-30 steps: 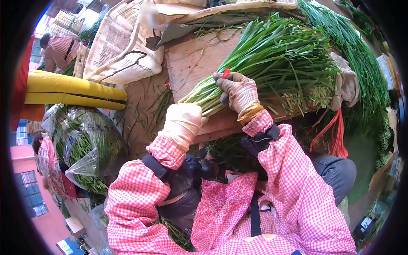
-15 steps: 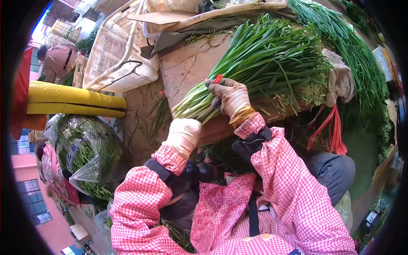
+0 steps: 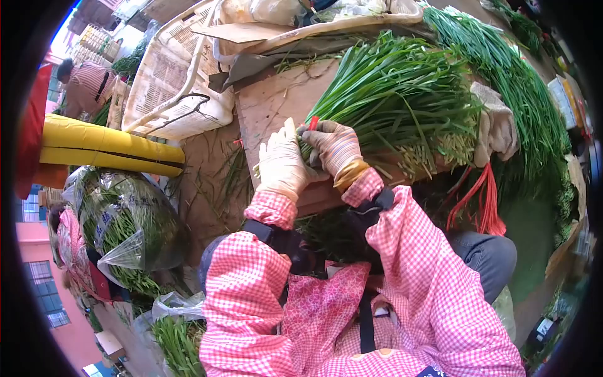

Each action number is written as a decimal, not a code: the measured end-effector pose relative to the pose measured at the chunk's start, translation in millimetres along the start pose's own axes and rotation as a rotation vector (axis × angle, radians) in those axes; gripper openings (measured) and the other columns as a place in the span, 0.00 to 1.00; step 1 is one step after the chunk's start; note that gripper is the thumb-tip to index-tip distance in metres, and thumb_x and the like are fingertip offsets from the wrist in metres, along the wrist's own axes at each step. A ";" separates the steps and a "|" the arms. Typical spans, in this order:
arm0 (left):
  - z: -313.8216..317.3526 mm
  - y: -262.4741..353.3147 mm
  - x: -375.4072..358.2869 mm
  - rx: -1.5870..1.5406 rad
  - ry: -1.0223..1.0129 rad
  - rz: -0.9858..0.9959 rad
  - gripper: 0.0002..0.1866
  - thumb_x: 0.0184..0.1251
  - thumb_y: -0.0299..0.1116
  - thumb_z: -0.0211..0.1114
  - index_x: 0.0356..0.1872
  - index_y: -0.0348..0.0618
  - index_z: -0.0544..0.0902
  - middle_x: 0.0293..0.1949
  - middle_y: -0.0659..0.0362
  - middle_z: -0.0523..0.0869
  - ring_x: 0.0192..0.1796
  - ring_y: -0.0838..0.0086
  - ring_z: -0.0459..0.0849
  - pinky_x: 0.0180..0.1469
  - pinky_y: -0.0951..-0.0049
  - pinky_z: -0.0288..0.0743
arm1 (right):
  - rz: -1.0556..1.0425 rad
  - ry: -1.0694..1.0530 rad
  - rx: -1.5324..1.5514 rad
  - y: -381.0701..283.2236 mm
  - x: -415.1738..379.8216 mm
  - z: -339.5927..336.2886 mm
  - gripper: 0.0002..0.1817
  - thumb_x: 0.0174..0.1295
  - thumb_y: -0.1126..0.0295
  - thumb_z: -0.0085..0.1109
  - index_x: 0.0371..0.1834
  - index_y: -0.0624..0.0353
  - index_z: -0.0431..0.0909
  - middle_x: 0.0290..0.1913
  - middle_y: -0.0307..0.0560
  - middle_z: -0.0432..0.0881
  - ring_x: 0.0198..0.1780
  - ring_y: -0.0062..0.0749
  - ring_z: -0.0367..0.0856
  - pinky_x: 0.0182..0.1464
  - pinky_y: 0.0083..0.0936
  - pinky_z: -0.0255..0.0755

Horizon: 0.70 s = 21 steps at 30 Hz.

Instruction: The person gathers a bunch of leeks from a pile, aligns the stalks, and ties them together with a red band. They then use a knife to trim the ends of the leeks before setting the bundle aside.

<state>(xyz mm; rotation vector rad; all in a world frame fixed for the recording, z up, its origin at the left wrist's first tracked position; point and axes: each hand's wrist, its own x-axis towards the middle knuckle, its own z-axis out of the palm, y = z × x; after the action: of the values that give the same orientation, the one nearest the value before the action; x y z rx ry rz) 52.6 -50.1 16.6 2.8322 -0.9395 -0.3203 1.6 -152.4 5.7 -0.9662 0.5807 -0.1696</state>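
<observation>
A large bunch of green garlic chives (image 3: 389, 85) lies on a brown board (image 3: 267, 94), its pale stems toward me. My left hand (image 3: 282, 160), in an off-white glove, rests across the stems with its fingers over their far side and covers most of them. Beside it, my right hand (image 3: 334, 149), in a striped, soiled glove, is closed at the bunch. A red tie (image 3: 313, 122) sticks up between its thumb and fingers. How the tie passes around the stems is hidden by both hands.
White plastic crates (image 3: 166, 75) stand behind the board. More long chives (image 3: 502, 81) lie at right, near a greyish cloth (image 3: 493, 122) and hanging red strips (image 3: 483, 204). At left are a yellow padded roll (image 3: 113, 144) and a clear bag of greens (image 3: 129, 220). Another person (image 3: 88, 85) bends far left.
My left hand has moved up from the stem ends to lie over the stems beside my right hand. My right hand stays at the red tie, shifted slightly left in view.
</observation>
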 end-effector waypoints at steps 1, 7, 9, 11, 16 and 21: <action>-0.5 2.1 7.0 -0.054 -0.018 -0.055 0.59 0.30 0.51 0.75 0.66 0.37 0.52 0.52 0.52 0.73 0.60 0.62 0.68 0.63 0.56 0.56 | -0.068 -0.003 -0.140 1.0 4.1 0.4 0.07 0.52 0.71 0.63 0.34 0.60 0.81 0.20 0.35 0.78 0.17 0.18 0.71 0.20 0.16 0.65; -11.4 -10.6 29.7 0.161 0.216 0.287 0.39 0.43 0.43 0.67 0.62 0.53 0.64 0.39 0.54 0.78 0.40 0.60 0.79 0.42 0.59 0.73 | -0.232 -0.110 -0.173 -16.2 -6.4 0.1 0.06 0.53 0.69 0.61 0.32 0.58 0.81 0.19 0.35 0.77 0.17 0.16 0.69 0.21 0.18 0.64; -25.3 -12.6 41.6 0.166 0.166 0.318 0.36 0.44 0.43 0.67 0.60 0.55 0.66 0.38 0.56 0.78 0.40 0.60 0.80 0.41 0.59 0.73 | -0.248 -0.073 -0.223 -23.8 -0.7 5.4 0.05 0.52 0.70 0.60 0.27 0.60 0.79 0.19 0.38 0.77 0.17 0.16 0.69 0.21 0.18 0.64; -3.7 -30.4 50.0 0.084 0.215 0.359 0.33 0.46 0.42 0.66 0.59 0.55 0.68 0.54 0.50 0.74 0.51 0.57 0.78 0.51 0.60 0.72 | -0.233 -0.057 -0.170 -11.5 10.1 6.5 0.04 0.52 0.71 0.59 0.26 0.60 0.79 0.19 0.39 0.78 0.17 0.16 0.70 0.21 0.17 0.65; 25.8 -24.3 41.9 0.037 0.160 0.233 0.42 0.38 0.38 0.68 0.63 0.52 0.65 0.65 0.49 0.61 0.66 0.56 0.60 0.67 0.54 0.51 | -0.099 -0.053 -0.097 14.4 15.2 -2.5 0.06 0.54 0.71 0.61 0.31 0.61 0.79 0.20 0.38 0.77 0.17 0.17 0.71 0.20 0.16 0.65; 11.8 -26.1 55.3 -0.271 0.001 0.264 0.45 0.33 0.40 0.71 0.61 0.46 0.66 0.49 0.47 0.76 0.50 0.53 0.76 0.55 0.63 0.68 | -0.454 -0.067 -0.942 1.9 8.9 5.1 0.11 0.58 0.66 0.59 0.42 0.58 0.80 0.22 0.38 0.78 0.20 0.21 0.72 0.24 0.18 0.67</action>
<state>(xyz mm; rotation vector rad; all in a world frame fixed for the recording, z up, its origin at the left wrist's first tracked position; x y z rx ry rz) 107.8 -63.5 -8.7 2.4315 -1.1559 -0.3804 11.5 -151.1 2.9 -2.0111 0.3560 -0.2741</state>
